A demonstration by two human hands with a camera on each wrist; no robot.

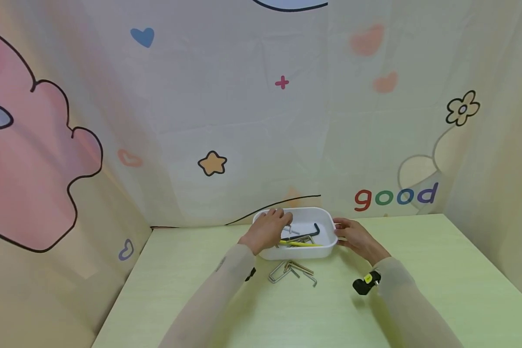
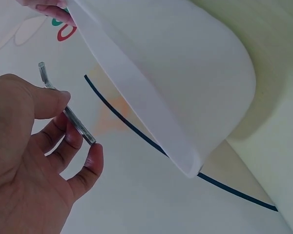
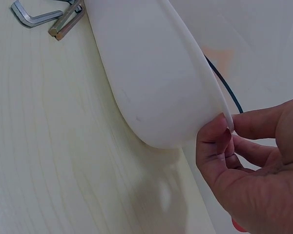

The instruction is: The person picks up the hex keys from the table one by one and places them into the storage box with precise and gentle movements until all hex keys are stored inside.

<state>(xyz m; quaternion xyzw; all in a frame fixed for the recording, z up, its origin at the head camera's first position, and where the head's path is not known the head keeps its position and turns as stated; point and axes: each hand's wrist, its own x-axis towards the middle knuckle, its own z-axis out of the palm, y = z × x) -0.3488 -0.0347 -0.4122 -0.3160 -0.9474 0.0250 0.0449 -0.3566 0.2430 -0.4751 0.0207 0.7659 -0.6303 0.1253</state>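
A short silver hex key (image 2: 78,124) is pinched by my left hand (image 1: 266,232), thumb on one side and fingers on the other. In the head view that hand is over the left part of a white plastic tray (image 1: 300,253). My right hand (image 1: 357,239) grips the tray's right rim, which the right wrist view shows between thumb and fingers (image 3: 212,141). Inside the tray lie a black hex key (image 1: 316,230), a long yellow thing (image 1: 302,244) and several small metal pieces, partly hidden by the left hand.
On the table in front of the tray lie several hex keys, among them silver ones (image 1: 275,278) and a brass-coloured one (image 1: 302,268). A printed cloth (image 1: 243,121) hangs close behind the tray. The pale table (image 1: 304,314) extends to both sides.
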